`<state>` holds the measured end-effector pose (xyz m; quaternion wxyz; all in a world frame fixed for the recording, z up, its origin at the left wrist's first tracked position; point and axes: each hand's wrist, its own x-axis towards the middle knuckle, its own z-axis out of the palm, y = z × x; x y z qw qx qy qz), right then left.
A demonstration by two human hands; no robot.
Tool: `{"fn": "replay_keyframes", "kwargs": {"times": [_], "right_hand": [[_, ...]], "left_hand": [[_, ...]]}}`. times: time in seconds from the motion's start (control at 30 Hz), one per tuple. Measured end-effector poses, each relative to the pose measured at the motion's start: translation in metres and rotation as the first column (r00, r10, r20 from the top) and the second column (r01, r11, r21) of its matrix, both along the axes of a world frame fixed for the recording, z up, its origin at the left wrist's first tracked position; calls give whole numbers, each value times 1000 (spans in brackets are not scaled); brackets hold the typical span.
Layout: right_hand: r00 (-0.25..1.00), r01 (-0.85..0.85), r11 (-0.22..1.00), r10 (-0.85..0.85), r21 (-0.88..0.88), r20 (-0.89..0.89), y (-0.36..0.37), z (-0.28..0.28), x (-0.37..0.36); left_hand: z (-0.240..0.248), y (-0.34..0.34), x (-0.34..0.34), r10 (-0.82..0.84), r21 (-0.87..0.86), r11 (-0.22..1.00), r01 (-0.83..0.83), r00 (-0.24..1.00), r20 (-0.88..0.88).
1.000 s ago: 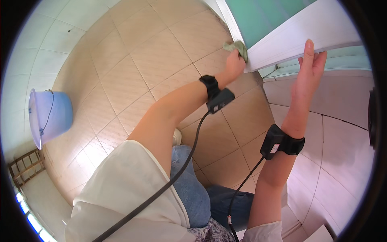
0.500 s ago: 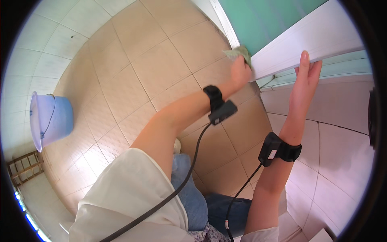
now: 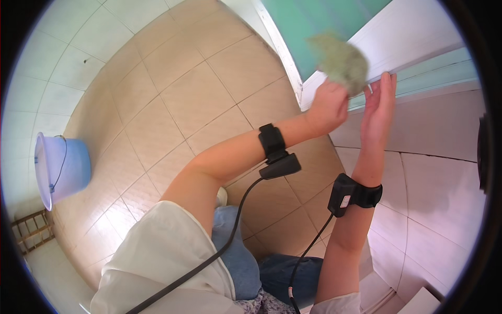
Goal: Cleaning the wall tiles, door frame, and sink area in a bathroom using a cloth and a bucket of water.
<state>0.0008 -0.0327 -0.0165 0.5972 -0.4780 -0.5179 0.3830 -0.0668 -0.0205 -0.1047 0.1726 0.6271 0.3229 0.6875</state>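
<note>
My left hand [image 3: 329, 107] is closed around a pale green cloth [image 3: 342, 60], which is blurred by motion. The cloth lies over the end of a white door rail [image 3: 413, 39] bordering a green panel [image 3: 319, 21]. Beside it, my right hand [image 3: 377, 107] has its fingers stretched out, their tips at the rail's lower edge. It holds no loose thing, and some of its fingers are partly hidden. The two hands are close together, the left one just left of the right.
A blue bucket [image 3: 73, 167] with a wire handle stands on the tiled floor [image 3: 172, 99] at the left. Near it is a small brown rack [image 3: 32, 230]. White wall tiles [image 3: 439, 188] rise on the right. Black cables [image 3: 230, 235] run from bands on both my forearms.
My left hand and the cloth have moved right along the rail, and the cloth now spreads wider. The right hand has shifted slightly left. The whole view has shifted a little.
</note>
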Motion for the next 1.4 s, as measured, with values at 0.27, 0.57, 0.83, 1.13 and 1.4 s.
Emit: {"fn": "replay_keyframes", "kwargs": {"times": [0.27, 0.57, 0.83, 1.13, 1.4], "right_hand": [[984, -70, 996, 79, 62, -158, -1, -13, 11], [953, -168, 983, 180, 71, -244, -3, -11, 10], [978, -99, 990, 116, 104, -174, 3, -16, 9], [967, -82, 994, 98, 76, -236, -2, -18, 3], [959, -53, 997, 65, 51, -276, -3, -30, 17]], "left_hand": [[-14, 0, -6, 15, -81, 996, -23, 995, -101], [40, 25, -3, 16, 96, 995, 1, 983, -180], [6, 18, -4, 10, -51, 999, -20, 982, -186], [3, 16, -12, 23, 116, 993, 2, 977, -214], [49, 17, -1, 0, 244, 969, 50, 980, -201]]}}
